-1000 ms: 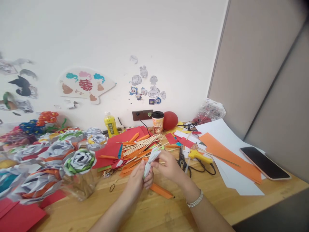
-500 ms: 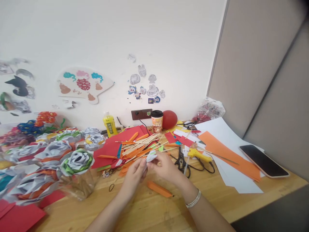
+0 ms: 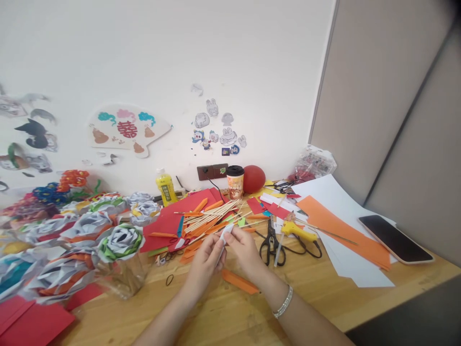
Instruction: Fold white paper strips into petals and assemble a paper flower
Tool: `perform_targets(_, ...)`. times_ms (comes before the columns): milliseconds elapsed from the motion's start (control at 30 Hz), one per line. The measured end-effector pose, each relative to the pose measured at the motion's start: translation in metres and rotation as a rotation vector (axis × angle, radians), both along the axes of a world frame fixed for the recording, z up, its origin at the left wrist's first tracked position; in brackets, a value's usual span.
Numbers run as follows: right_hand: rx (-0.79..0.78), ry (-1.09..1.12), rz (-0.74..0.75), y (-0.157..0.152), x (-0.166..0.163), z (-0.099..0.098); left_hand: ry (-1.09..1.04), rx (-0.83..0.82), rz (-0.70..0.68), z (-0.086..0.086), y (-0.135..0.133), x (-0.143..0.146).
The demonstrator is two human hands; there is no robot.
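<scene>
Between my two hands is a small folded piece of white paper point(image 3: 226, 232), held above the table. My left hand point(image 3: 208, 255) pinches its lower part, the thumb lying along it. With thumb and fingers, my right hand point(image 3: 245, 247) grips its upper right edge; a silvery bracelet circles that wrist. Just below the hands lies a folded orange paper strip point(image 3: 240, 281). Behind them spreads a pile of wooden sticks point(image 3: 212, 216) mixed with orange paper pieces. Black scissors point(image 3: 271, 245) rest to the right of my right hand.
A yellow glue gun point(image 3: 298, 231) with its cord lies right of the scissors, near orange sheets point(image 3: 345, 230), white paper and a phone point(image 3: 395, 239). Paper flowers point(image 3: 120, 241) crowd the left. A yellow bottle point(image 3: 166, 188), lidded cup point(image 3: 235, 185) and red balloon point(image 3: 254, 179) stand by the wall.
The white paper has turned from a wider, fanned look to a narrow upright fold. My fingers have shifted along it, and the view has moved slightly left.
</scene>
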State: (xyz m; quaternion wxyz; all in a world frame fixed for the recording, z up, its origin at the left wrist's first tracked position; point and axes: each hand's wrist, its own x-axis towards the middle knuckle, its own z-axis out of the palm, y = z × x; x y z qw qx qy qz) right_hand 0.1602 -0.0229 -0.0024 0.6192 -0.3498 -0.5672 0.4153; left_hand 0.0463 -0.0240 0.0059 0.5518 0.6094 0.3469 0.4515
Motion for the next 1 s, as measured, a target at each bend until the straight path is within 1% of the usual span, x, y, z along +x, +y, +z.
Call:
perform_targets(200,-0.024,0.073,0.030,-0.003,-0.004,0.001,0.011,0.029,-0.012,0.004,-0.002,-0.002)
perform_targets(400,0.005,0.149,0.125,-0.005,-0.003,0.005,0.068,0.000,-0.018,0.004,-0.001,-0.002)
perform_targets(600,-0.050,0.177,0.072,-0.009,-0.006,0.006,0.036,0.013,-0.042,0.001,-0.005,-0.001)
perform_targets(733,-0.046,0.157,0.070,-0.009,-0.008,0.003,0.003,0.010,-0.053,0.002,-0.008,0.000)
perform_targets(800,-0.001,0.098,0.056,-0.006,-0.005,0.002,-0.012,0.004,-0.050,0.002,-0.008,0.001)
perform_targets(867,0.092,-0.044,-0.024,-0.002,0.002,0.001,-0.021,0.008,-0.040,0.000,-0.007,0.002)
perform_targets(900,0.158,-0.153,-0.086,0.001,0.006,0.001,-0.020,0.016,-0.028,-0.001,-0.006,0.002)
perform_targets(1000,0.355,-0.580,-0.268,0.005,0.017,0.001,-0.021,0.030,0.049,-0.005,0.001,0.000)
